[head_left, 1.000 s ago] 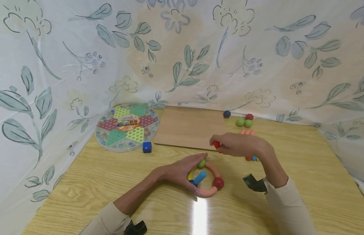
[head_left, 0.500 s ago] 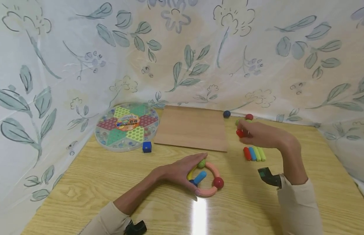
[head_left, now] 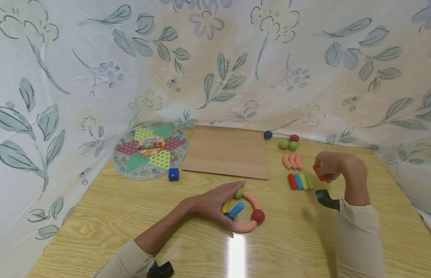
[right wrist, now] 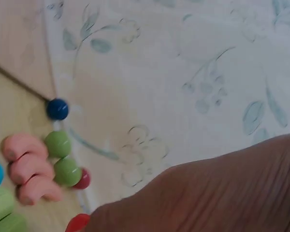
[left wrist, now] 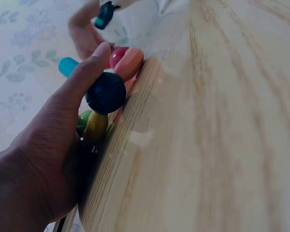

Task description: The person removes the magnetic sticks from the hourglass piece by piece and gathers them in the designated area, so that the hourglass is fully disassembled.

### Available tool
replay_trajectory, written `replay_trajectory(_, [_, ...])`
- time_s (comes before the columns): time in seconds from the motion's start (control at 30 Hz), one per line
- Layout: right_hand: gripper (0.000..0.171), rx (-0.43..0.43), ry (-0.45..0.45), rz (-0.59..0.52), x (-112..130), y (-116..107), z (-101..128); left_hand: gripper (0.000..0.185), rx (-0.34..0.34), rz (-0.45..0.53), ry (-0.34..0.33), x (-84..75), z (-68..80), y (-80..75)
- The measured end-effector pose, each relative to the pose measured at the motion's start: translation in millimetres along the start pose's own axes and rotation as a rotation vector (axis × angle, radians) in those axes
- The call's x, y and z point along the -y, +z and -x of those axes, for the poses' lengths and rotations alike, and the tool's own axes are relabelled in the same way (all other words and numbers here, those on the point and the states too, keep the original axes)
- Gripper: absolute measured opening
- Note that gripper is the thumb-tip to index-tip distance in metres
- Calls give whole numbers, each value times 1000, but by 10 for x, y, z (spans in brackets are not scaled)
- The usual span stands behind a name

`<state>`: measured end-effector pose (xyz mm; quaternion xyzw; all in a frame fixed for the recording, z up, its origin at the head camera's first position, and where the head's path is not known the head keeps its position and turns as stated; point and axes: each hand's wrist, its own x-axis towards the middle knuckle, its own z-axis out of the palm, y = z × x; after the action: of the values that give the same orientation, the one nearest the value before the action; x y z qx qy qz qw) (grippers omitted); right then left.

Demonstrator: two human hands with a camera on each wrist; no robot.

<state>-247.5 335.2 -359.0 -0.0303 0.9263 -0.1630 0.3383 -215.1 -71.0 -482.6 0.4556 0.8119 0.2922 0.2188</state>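
Observation:
In the head view my left hand [head_left: 213,202] grips a ring of toy balls and curved rods, fingers at its green ball [head_left: 238,193] and thumb along the near side. The ring also has pink curved rods [head_left: 245,227], a red ball [head_left: 258,216], a yellow rod and a dark blue ball [left wrist: 106,93]. From that blue ball a light blue rod [head_left: 237,209] sticks up at a slant. My right hand [head_left: 337,164] pinches a small red piece [head_left: 322,178], partly hidden by the fingers, to the right of the laid-out rods.
Red, blue and green straight rods [head_left: 300,181] lie in a row, with pink curved pieces [head_left: 292,161] behind them. Green balls [head_left: 288,144], a red ball and a dark blue ball [head_left: 268,134] sit farther back. A wooden board [head_left: 226,151], Chinese checkers board [head_left: 151,150] and blue cube [head_left: 173,174] stand left.
My right hand has moved right with the red piece, from over the board's front corner past the balls and pink pieces to beside the rods. The left hand stays on the ring.

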Motion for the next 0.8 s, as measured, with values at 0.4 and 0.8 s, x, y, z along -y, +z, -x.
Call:
replay_trajectory(0.4, [36,37,69,-88,-210,124,-224,123,-4,-1,12,12,0,26])
replay_trajectory(0.8, [34,87,54,-23,-160,116,-259,124,-5,11,11,-5,21,4])
